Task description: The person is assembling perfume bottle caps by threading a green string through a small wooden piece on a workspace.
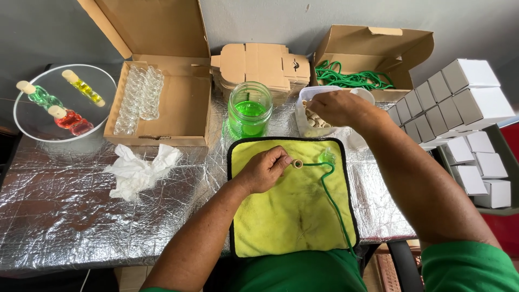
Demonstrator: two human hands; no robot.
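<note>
Green sleeves at the bottom edge, both forearms reaching out over a yellow cloth point(281, 216) with black trim, spread on a foil-covered worktop point(65, 205). Left hand point(263, 170) closed, pinching a small wooden ring point(297, 163) between thumb and fingertips just above the cloth. Green cord point(332, 200) runs from the ring across the cloth, loops near a small clear bottle point(326, 157) lying on the cloth's upper right, then trails down toward the person. Right hand point(338, 107) reaches into a white container point(311, 97) of pale wooden pieces, fingers curled down inside; cannot tell what, if anything, they grip.

Glass jar point(249, 110) of green liquid stands just beyond the cloth. Crumpled white tissue point(138, 170) left of the cloth. Open cardboard box point(162, 103) holds rows of clear bottles. Round tray point(65, 103) far left carries three filled bottles: green, yellow, red. Stack of flat cardboard blanks point(262, 65) behind the jar. Small white boxes point(459, 108) stacked at right.
</note>
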